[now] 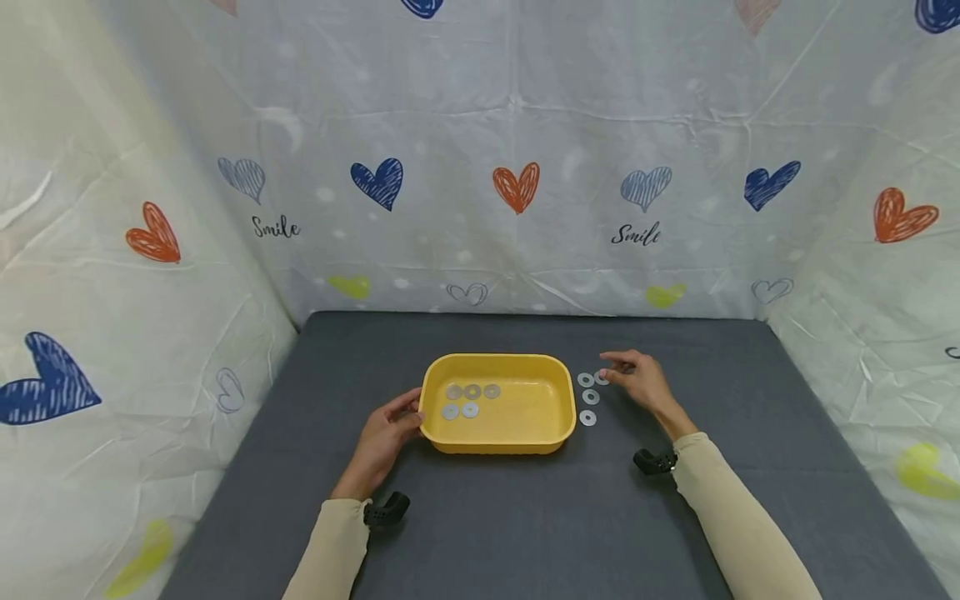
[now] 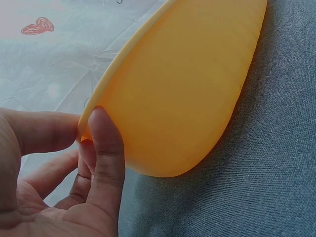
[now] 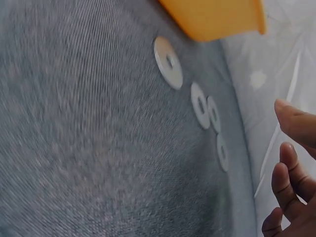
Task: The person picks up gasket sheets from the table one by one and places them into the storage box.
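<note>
A yellow plastic tray (image 1: 528,417) sits in the middle of the table in the head view, with several flat metal washers (image 1: 492,387) lying inside on its left half. My left hand (image 1: 382,442) pinches the tray's left rim between thumb and fingers; the left wrist view shows the thumb (image 2: 108,148) against the outer wall. Several more washers (image 3: 161,54) lie on the cloth just right of the tray. Over the farthest of these is my right hand (image 1: 643,379), fingers loosely bent, with nothing visible between them in the right wrist view.
Dark grey cloth (image 1: 495,525) covers the table. A white sheet printed with hearts (image 1: 570,250) hangs behind and along both sides. Black bands (image 1: 386,509) are worn on both wrists.
</note>
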A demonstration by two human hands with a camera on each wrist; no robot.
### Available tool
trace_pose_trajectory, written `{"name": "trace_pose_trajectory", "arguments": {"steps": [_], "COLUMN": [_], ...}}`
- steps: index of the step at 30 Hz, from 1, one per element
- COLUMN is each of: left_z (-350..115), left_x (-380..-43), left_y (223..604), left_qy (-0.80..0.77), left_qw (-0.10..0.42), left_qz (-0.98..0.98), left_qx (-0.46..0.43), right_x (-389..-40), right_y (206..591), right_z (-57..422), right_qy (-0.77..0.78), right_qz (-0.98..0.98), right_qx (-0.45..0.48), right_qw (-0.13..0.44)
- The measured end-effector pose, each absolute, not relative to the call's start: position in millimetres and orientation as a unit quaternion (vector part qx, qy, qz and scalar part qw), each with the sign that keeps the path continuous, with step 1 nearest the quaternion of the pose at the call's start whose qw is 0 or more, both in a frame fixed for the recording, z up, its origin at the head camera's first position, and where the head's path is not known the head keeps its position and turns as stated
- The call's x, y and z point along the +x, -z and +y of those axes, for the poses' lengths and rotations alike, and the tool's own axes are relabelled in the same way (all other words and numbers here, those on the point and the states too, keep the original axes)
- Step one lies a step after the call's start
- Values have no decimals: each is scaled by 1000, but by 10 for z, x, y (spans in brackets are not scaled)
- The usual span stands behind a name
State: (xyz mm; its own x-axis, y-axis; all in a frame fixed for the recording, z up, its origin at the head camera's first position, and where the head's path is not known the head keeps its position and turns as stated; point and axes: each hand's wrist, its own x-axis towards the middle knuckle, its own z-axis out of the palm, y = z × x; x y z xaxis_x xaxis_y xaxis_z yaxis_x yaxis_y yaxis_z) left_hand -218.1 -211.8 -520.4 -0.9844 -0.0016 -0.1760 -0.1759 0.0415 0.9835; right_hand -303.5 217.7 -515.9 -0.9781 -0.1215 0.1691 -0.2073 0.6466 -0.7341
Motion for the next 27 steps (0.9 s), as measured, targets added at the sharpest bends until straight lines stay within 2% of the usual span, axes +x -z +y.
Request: {"name": "trace_pose_trajectory", "arguments": {"steps": [27], "left_z": [-2119], "left_x": [-2180], "left_y": [5209], "left_qy": [-693], "left_qw": [65], "left_qz": [714], "left_qx": [-69], "right_x": [-3248], "right_y": [5388], "right_z": [2272], "right_qy": [-370], "right_qz": [-927], "right_qx": [56], "right_qw": [-24]}}
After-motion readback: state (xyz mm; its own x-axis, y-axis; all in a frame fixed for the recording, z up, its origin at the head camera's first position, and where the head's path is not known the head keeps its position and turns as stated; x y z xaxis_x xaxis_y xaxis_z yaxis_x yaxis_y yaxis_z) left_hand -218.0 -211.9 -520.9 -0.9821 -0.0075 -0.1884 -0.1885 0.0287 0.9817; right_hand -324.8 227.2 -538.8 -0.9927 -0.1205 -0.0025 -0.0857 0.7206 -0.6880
